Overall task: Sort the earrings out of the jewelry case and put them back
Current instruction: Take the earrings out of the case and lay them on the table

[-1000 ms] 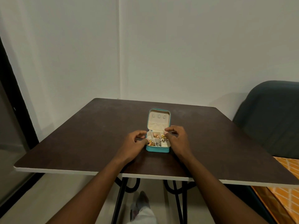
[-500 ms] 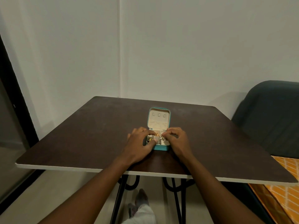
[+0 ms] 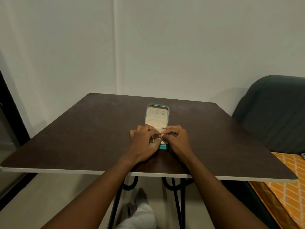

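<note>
Snag risk: left hand (image 3: 145, 143) pinches earring (image 3: 151, 140) over teal jewelry case (image 3: 157, 119); right hand (image 3: 177, 140) curled, hold unclear; tugging could spill others.

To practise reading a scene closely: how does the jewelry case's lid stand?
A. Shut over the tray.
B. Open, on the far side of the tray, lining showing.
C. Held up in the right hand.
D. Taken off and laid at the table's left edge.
B: the lid is open beyond the left hand and right hand, its beige lining in view.
</note>
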Action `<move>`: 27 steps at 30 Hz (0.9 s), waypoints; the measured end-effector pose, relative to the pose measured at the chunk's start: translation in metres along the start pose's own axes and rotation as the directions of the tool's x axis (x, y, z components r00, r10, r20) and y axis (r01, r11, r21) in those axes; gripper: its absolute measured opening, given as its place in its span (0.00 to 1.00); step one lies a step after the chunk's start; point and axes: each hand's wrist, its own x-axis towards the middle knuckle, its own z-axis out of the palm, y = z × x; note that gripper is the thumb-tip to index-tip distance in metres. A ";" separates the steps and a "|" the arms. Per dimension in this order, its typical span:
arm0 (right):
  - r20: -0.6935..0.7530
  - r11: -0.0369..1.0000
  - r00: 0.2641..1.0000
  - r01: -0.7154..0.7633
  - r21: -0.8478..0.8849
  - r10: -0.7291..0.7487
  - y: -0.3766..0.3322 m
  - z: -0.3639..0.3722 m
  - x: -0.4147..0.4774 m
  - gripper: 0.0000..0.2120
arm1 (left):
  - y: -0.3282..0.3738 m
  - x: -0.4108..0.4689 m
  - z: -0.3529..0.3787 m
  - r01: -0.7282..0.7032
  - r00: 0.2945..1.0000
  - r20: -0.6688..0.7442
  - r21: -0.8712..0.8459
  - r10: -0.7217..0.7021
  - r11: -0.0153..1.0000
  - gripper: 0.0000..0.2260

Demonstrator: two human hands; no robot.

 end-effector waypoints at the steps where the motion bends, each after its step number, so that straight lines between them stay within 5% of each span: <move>1: -0.008 1.000 1.000 0.000 0.017 0.000 -0.001 0.000 -0.001 0.02 | 0.000 0.000 0.000 -0.003 1.000 -0.003 0.000 0.003 1.000 0.16; 6: -0.013 0.988 1.000 -0.011 0.155 0.013 -0.006 -0.001 -0.005 0.03 | 0.003 -0.004 -0.004 -0.045 0.998 -0.033 -0.007 0.045 0.999 0.19; 18: -0.179 0.984 0.982 0.084 0.156 -0.056 0.002 -0.048 -0.021 0.04 | 0.066 0.004 0.020 -0.059 0.997 0.045 -0.056 0.061 0.997 0.22; 22: -0.215 0.997 0.976 0.024 -0.074 -0.039 0.016 -0.087 -0.020 0.05 | 0.098 0.012 0.039 -0.101 0.978 0.190 0.048 0.090 0.994 0.22; 25: -0.157 0.917 0.984 0.020 -0.399 -0.090 0.027 -0.110 -0.014 0.03 | 0.113 0.017 0.055 -0.135 0.957 0.273 0.136 0.094 0.981 0.23; 27: -0.107 0.885 0.992 0.004 -0.466 -0.061 0.030 -0.115 -0.010 0.03 | 0.116 0.018 0.063 -0.136 0.940 0.335 0.189 0.066 0.973 0.24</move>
